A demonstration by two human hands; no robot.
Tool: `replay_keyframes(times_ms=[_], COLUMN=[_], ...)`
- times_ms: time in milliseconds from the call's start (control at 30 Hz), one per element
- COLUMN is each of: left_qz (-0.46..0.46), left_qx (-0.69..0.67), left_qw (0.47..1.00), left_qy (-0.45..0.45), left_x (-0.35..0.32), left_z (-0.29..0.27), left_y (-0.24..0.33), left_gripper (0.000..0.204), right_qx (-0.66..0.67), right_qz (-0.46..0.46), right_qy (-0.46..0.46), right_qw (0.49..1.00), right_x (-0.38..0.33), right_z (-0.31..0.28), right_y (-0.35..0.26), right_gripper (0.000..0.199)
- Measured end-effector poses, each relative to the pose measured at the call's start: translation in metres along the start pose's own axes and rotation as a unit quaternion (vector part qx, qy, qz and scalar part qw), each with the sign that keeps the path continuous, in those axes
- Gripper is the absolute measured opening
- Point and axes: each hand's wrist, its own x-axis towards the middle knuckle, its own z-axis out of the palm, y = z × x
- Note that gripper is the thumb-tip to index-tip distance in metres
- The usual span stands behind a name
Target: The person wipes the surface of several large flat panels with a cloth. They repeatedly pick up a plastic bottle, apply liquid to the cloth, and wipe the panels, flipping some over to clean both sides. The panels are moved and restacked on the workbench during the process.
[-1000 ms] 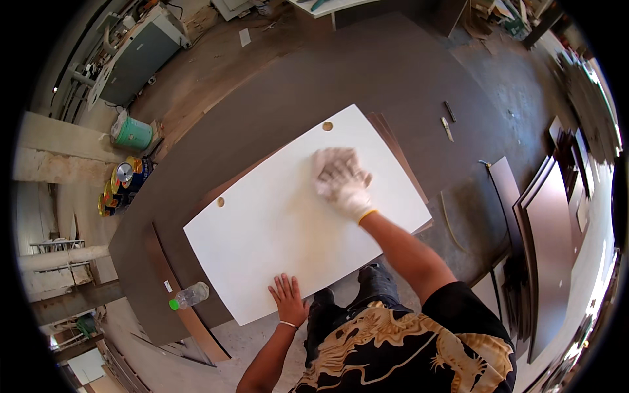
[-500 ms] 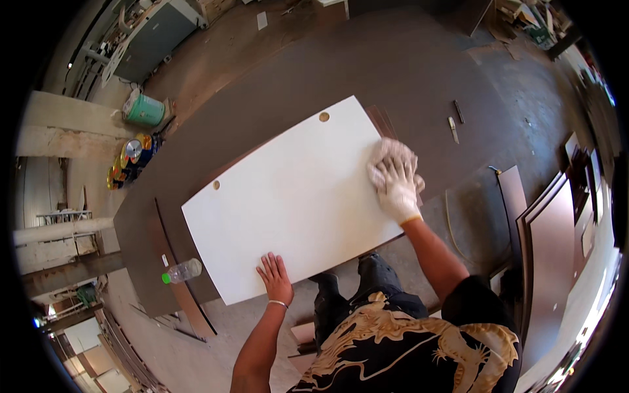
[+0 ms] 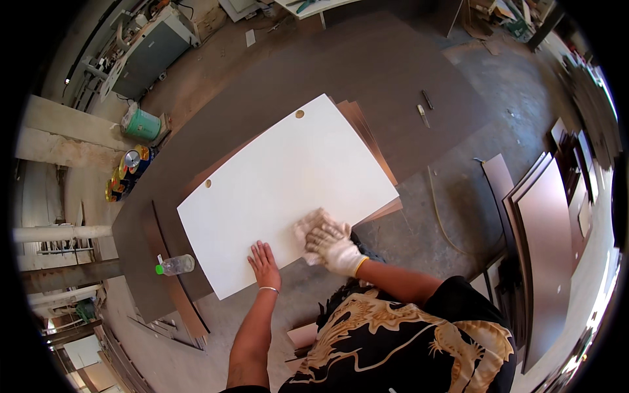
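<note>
A white panel (image 3: 282,167) with two round holes near its far edge lies on a stack of brown boards (image 3: 367,141), their corners showing past its right side. My left hand (image 3: 264,262), bare, rests flat on the panel's near edge with fingers stretched out. In a white glove, my right hand (image 3: 333,249) presses a crumpled light cloth (image 3: 318,226) onto the panel near its front edge. The gloved fingers lie over the cloth, slightly blurred.
A large dark board (image 3: 419,59) bears the stack. A plastic bottle (image 3: 177,265) with a green cap stands out at left, beside a narrow brown strip (image 3: 173,262). A knife (image 3: 423,116) and a dark pen-like tool (image 3: 427,99) lie at right. Brown panels (image 3: 540,216) lean farther right.
My right hand has swept the cloth from the panel's right edge leftward and nearer, to the front edge. My left hand stays on the panel. The whole view has shifted a little.
</note>
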Motion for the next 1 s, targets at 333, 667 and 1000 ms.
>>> replay_keyframes(times_ms=[333,667,1000], left_qz=[-0.052,-0.018,-0.007], left_qx=[0.019,-0.008,-0.010], left_qw=[0.998,0.997,0.998], left_qy=[-0.002,0.072,0.058], left_x=[-0.022,-0.099,-0.115], left_z=[0.000,0.026,-0.033], left_y=[0.037,0.087,0.112], left_gripper=[0.067,0.077,0.078], right_qx=[0.058,0.033,0.794], right_qz=[0.188,0.316,0.222], right_qy=[0.171,0.242,0.398], right_qw=[0.965,0.917,0.402], right_x=[0.007,-0.060,-0.196], right_z=[-0.060,-0.035,0.017], right_y=[0.049,0.150,0.298], right_gripper=[0.049,0.054,0.051])
